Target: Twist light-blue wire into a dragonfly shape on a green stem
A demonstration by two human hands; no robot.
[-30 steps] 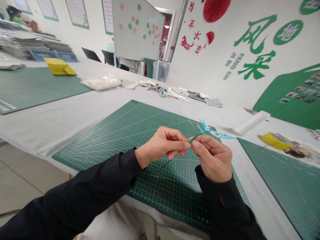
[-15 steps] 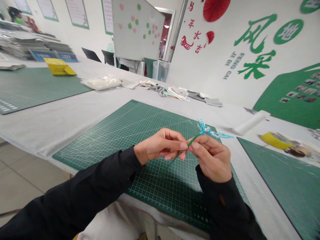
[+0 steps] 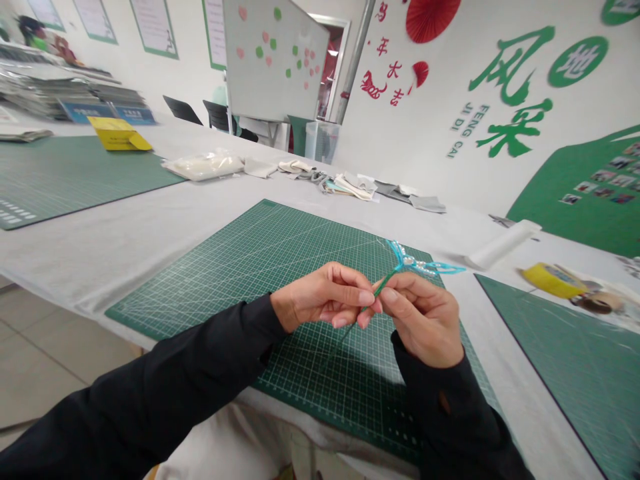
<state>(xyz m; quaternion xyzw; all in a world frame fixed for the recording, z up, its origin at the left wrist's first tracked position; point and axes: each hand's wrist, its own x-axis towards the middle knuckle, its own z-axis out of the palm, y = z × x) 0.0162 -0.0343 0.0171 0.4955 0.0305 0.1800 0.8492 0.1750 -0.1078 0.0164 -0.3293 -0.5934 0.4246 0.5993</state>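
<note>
Head view: the left hand (image 3: pixel 325 298) and right hand (image 3: pixel 423 321) are held together above a green gridded cutting mat (image 3: pixel 280 253), which lies on the cloth-covered tabletop (image 3: pixel 100 247). Both black sleeves (image 3: pixel 185 380) enter from the lower edge. The right hand is closed in a narrow pinch, with thumb and index finger on a thin green stem (image 3: pixel 385 284). The left hand is also closed narrowly, its fingertips against the same stem just below that pinch. The stem slants up and to the right, clear of the mat surface, and its lower end passes beneath the left fingers. At its upper end sit light-blue ribbon loops (image 3: pixel 410 264) with small clear beads (image 3: pixel 417 265); this part is already formed. The lower length of the stem is bare. Beyond the hands lie a white roll (image 3: pixel 503 243), a yellow tape roll (image 3: pixel 553 280) and fabric scraps (image 3: pixel 350 188).
</note>
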